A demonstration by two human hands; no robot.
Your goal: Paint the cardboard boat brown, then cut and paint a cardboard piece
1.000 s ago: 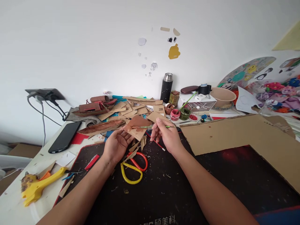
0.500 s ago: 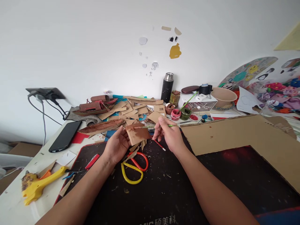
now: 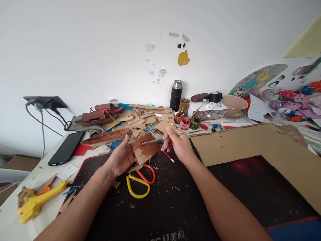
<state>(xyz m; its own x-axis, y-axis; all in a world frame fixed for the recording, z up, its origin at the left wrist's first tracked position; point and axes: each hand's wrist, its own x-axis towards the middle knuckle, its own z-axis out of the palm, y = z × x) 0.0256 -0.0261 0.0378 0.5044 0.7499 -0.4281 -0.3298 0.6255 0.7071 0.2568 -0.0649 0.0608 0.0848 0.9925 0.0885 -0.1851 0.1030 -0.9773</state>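
Observation:
My left hand [image 3: 123, 156] grips a small piece of cardboard [image 3: 145, 155] by its left edge, thumb up. Wet brown paint covers its upper part, while bare tan cardboard shows lower down. In my right hand [image 3: 177, 143], pinched between thumb and fingers, is a thin green paintbrush [image 3: 156, 139] with its tip on the painted face. Scissors [image 3: 139, 187] with one red and one yellow handle lie on the black mat [image 3: 173, 207] just below the cardboard, their blades hidden. A red pencil [image 3: 168, 156] rests near my right hand.
Cardboard scraps [image 3: 140, 120] and brown model boats [image 3: 99, 117] fill the back left. Paint jars [image 3: 195, 123] and a black thermos [image 3: 176, 97] stand behind. A large cardboard frame [image 3: 230, 142] lies right; a yellow glue gun [image 3: 41, 202] and a phone [image 3: 66, 148] lie left.
The cardboard piece has tilted in my left hand, showing more of its face. Brown paint now covers more of its upper part. The whole view has shifted slightly.

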